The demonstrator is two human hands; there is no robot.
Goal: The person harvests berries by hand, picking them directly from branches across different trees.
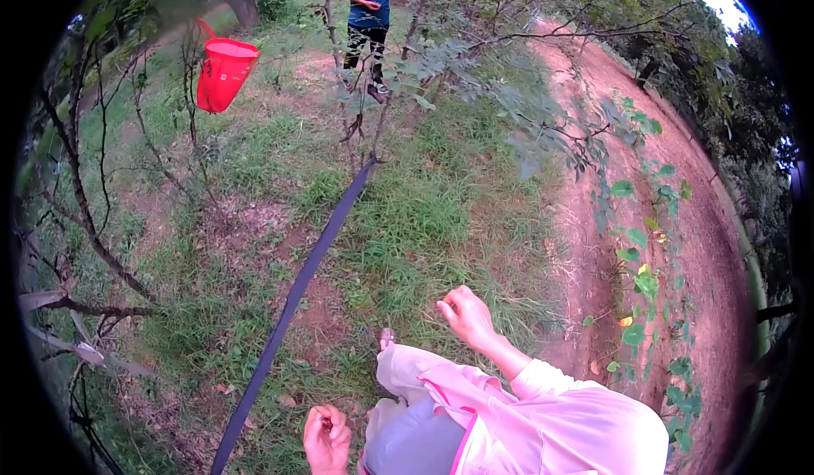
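Observation:
My left hand [327, 438] is low in the view, palm up, its fingers curled around a small dark reddish thing [326, 424] whose kind I cannot make out. Further forward and to the right, my right hand [466, 314] hangs over the grass with its fingers curled in; whatever they may hold is hidden. A dark blue strap [307, 273] runs taut past my left hand, from the bottom edge up to the stems of a thin shrub [373, 140]. Neither hand appears to touch it.
A red bucket [225, 76] hangs tilted among bare branches at the upper left. Another person [370, 4] in a blue shirt stands behind the shrub. Thorny-looking branches [93, 237] crowd the left. A dirt track [678, 220] with a leafy vine [632, 284] runs along the right.

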